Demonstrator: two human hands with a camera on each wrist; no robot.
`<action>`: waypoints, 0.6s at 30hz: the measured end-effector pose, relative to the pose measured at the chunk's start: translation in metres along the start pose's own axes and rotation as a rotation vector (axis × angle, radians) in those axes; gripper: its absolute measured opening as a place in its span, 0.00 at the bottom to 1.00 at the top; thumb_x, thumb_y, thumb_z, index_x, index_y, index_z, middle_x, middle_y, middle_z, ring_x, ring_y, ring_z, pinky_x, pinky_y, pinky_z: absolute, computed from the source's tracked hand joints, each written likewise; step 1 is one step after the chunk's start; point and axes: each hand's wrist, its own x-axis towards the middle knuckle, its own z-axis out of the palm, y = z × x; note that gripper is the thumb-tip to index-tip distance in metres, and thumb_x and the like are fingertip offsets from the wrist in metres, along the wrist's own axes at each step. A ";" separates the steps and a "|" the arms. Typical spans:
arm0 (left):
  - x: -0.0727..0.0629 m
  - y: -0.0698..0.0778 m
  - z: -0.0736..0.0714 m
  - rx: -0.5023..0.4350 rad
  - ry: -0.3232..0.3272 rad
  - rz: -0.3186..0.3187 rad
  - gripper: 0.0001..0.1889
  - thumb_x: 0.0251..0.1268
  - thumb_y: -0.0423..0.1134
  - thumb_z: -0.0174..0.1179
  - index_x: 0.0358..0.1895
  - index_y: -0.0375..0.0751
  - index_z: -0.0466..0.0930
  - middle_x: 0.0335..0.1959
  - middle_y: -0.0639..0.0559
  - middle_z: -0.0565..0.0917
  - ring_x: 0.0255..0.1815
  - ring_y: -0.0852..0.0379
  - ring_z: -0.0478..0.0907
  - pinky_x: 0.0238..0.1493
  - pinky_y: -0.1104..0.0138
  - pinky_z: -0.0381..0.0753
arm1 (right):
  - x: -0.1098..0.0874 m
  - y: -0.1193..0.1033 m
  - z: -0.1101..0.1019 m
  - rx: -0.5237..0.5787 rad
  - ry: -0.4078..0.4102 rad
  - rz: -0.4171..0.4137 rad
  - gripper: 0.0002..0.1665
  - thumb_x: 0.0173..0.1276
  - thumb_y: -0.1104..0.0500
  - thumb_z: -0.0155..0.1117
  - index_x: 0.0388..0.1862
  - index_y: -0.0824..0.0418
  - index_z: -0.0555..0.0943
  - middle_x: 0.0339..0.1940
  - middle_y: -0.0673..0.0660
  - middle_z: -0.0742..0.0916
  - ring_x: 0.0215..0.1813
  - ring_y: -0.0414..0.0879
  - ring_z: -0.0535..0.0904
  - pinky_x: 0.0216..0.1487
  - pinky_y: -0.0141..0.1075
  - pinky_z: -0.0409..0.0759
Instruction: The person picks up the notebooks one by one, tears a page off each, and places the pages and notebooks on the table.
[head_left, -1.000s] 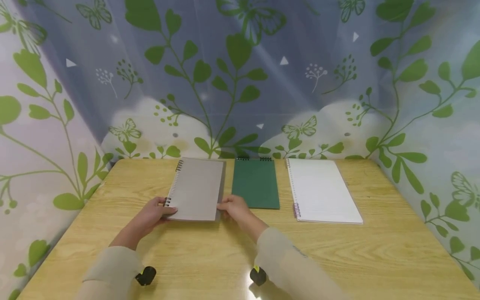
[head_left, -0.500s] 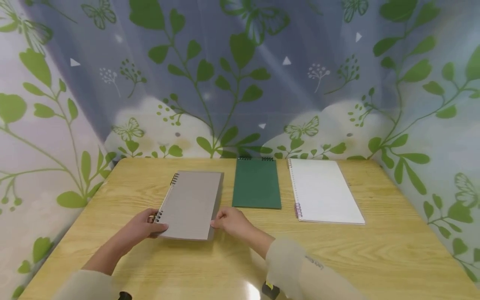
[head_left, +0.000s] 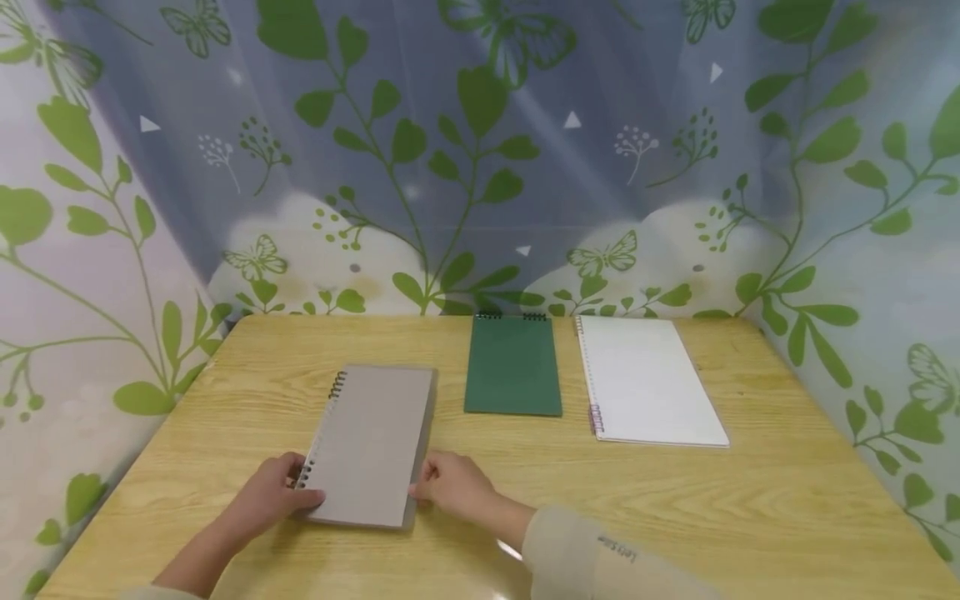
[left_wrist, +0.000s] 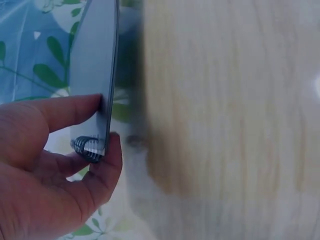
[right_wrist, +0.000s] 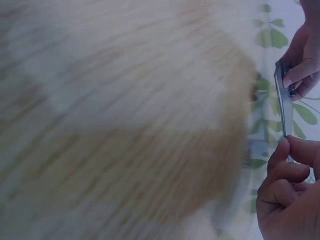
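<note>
A grey spiral-bound notebook (head_left: pixel 372 446) is held between both hands near the front left of the table. My left hand (head_left: pixel 264 502) grips its lower left corner by the black coil, thumb on the cover. In the left wrist view the left hand (left_wrist: pixel 65 165) has its thumb on one face and fingers behind, beside the coil. My right hand (head_left: pixel 453 486) pinches the lower right edge between thumb and curled fingers. The right wrist view shows the notebook (right_wrist: pixel 284 107) edge-on, raised off the tabletop, with the right hand (right_wrist: pixel 292 192) at its near end.
On the wooden table (head_left: pixel 675 508), a green notebook (head_left: pixel 513 367) with a top coil lies behind the right hand. A white spiral notebook (head_left: pixel 651 382) lies to its right. A leaf-patterned curtain (head_left: pixel 465 167) stands behind the table's back edge.
Both hands have brought the grey notebook from the back of the table toward the front and slightly left. The green and white notebooks have stayed in place.
</note>
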 end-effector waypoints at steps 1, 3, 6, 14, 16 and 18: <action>0.001 0.000 0.002 0.018 0.011 0.008 0.25 0.50 0.37 0.65 0.48 0.21 0.70 0.38 0.41 0.81 0.39 0.52 0.77 0.40 0.59 0.77 | 0.000 0.001 0.001 -0.033 0.006 0.008 0.15 0.60 0.52 0.64 0.20 0.56 0.72 0.16 0.46 0.76 0.19 0.38 0.65 0.18 0.29 0.61; 0.002 0.001 0.008 0.044 0.016 0.012 0.25 0.50 0.36 0.66 0.47 0.20 0.70 0.37 0.41 0.81 0.38 0.53 0.77 0.40 0.59 0.77 | -0.001 0.004 0.001 -0.109 0.016 0.027 0.16 0.59 0.51 0.64 0.19 0.54 0.71 0.15 0.45 0.74 0.18 0.38 0.64 0.18 0.29 0.61; 0.002 0.003 0.016 0.077 0.021 0.000 0.27 0.50 0.37 0.65 0.50 0.20 0.69 0.38 0.40 0.79 0.38 0.53 0.76 0.41 0.57 0.76 | -0.001 0.006 0.001 -0.213 0.030 0.054 0.16 0.59 0.50 0.64 0.18 0.53 0.70 0.14 0.45 0.72 0.17 0.38 0.63 0.18 0.30 0.60; -0.004 0.018 0.026 0.165 0.104 0.025 0.36 0.47 0.37 0.66 0.58 0.22 0.63 0.46 0.29 0.74 0.46 0.41 0.74 0.50 0.48 0.72 | 0.002 0.009 0.002 -0.337 0.077 0.050 0.24 0.62 0.48 0.57 0.10 0.51 0.64 0.07 0.44 0.66 0.13 0.38 0.58 0.15 0.30 0.53; -0.005 0.020 0.024 0.183 0.108 0.012 0.36 0.47 0.38 0.66 0.60 0.24 0.62 0.48 0.28 0.73 0.47 0.40 0.74 0.50 0.47 0.72 | 0.006 0.008 0.003 -0.373 0.093 0.044 0.27 0.64 0.46 0.57 0.09 0.51 0.62 0.06 0.44 0.64 0.12 0.38 0.56 0.14 0.30 0.52; -0.005 0.021 0.023 0.196 0.106 0.000 0.36 0.48 0.38 0.65 0.61 0.25 0.62 0.49 0.27 0.72 0.47 0.41 0.74 0.49 0.47 0.72 | 0.009 0.008 0.004 -0.403 0.098 0.046 0.28 0.64 0.46 0.58 0.08 0.50 0.61 0.06 0.43 0.63 0.12 0.38 0.56 0.14 0.30 0.51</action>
